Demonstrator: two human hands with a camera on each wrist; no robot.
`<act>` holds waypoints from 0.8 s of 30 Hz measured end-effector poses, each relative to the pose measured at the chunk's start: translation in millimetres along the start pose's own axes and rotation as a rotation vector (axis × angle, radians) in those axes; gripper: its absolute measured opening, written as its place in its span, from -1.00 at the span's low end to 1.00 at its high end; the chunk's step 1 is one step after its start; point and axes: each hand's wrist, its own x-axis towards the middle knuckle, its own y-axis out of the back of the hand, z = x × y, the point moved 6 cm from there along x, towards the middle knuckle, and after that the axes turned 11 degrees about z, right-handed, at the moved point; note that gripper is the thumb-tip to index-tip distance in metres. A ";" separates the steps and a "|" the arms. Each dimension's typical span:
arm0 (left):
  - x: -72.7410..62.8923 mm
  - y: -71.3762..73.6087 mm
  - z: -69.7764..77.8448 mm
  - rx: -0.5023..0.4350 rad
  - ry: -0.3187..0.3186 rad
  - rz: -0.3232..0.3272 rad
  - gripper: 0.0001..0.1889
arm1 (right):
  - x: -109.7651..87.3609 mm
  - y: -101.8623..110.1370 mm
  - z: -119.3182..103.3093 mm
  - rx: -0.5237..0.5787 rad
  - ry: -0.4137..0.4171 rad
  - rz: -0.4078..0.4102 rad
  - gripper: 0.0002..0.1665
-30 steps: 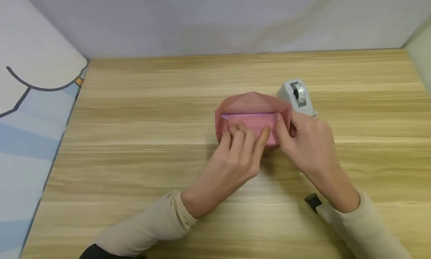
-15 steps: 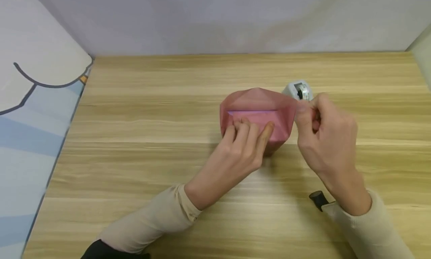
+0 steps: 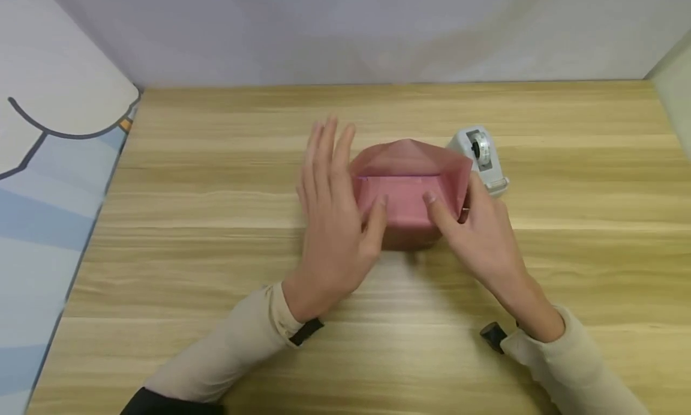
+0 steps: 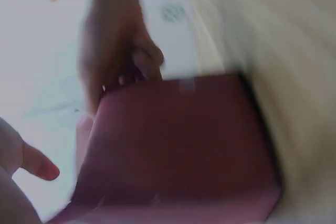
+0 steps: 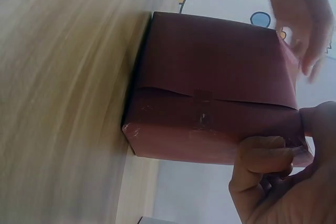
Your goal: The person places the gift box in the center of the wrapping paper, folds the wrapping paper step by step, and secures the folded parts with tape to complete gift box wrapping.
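A box wrapped in pink paper (image 3: pixel 407 202) stands on the table, with its far flap raised and folded paper across its top. In the right wrist view, a strip of tape (image 5: pixel 203 96) crosses the seam on the wrapped side. My left hand (image 3: pixel 332 223) is at the box's left side, fingers straight, thumb near the top paper. My right hand (image 3: pixel 483 235) grips the paper at the right upper edge, thumb on top and fingers curled against the side. In the left wrist view, motion blur softens the box (image 4: pixel 178 140) and hands.
A grey tape dispenser (image 3: pixel 488 163) with a clear roll stands just behind the box to the right. The wooden table (image 3: pixel 216 163) meets a pale wall (image 3: pixel 345 37) at the back. A cartoon-printed panel (image 3: pixel 48 223) borders the left side.
My left hand has lifted off the top paper and moved left, its fingers straightening. My right hand swung out to the right, then came back to the box's right edge.
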 end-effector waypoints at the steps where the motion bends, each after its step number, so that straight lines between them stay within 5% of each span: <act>1: 0.0 -3.0 -6.6 -0.093 0.111 -0.035 -0.23 | 0.0 -0.3 -0.4 0.004 -0.001 -0.003 -0.23; 3: -2.5 -10.2 -17.9 -0.257 0.305 -0.096 -0.24 | 0.1 -0.7 -1.1 0.015 -0.003 -0.010 -0.23; 5: -4.3 -15.8 -24.2 -0.382 0.391 -0.111 -0.31 | 0.0 -1.0 -1.7 0.016 -0.005 -0.016 -0.22; 9: -3.2 -20.0 -26.7 -0.521 0.363 -0.079 -0.37 | -0.3 -1.0 -2.6 0.005 -0.004 -0.017 -0.21; 15: 2.2 -19.7 -31.1 -0.561 0.348 -0.048 -0.40 | -0.3 -3.4 -4.3 0.008 0.002 -0.027 -0.19; 24: -8.6 -20.3 -40.9 -0.635 0.604 -0.044 -0.18 | 1.1 -7.8 -4.7 -0.006 0.000 -0.033 -0.17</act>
